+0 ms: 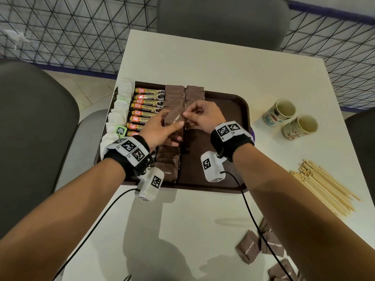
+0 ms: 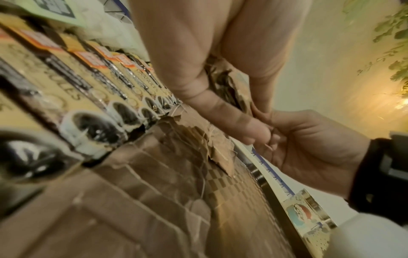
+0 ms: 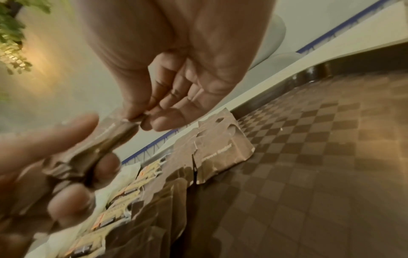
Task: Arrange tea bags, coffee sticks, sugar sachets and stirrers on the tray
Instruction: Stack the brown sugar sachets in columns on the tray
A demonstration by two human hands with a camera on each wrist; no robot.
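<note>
Both hands meet over the tray (image 1: 233, 102), left hand (image 1: 160, 128) gripping a small stack of sugar sachets (image 1: 174, 118), right hand (image 1: 203, 116) pinching its top edge; a loose pinch could spill sachets onto the neat rows.

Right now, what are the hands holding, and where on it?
Left hand grips brown sugar sachets around their middle; right hand pinches the top one's right edge.

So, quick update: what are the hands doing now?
Left hand grips sugar sachets. Right hand pinches one from it. Stirrers off tray. Nothing blocking.
</note>
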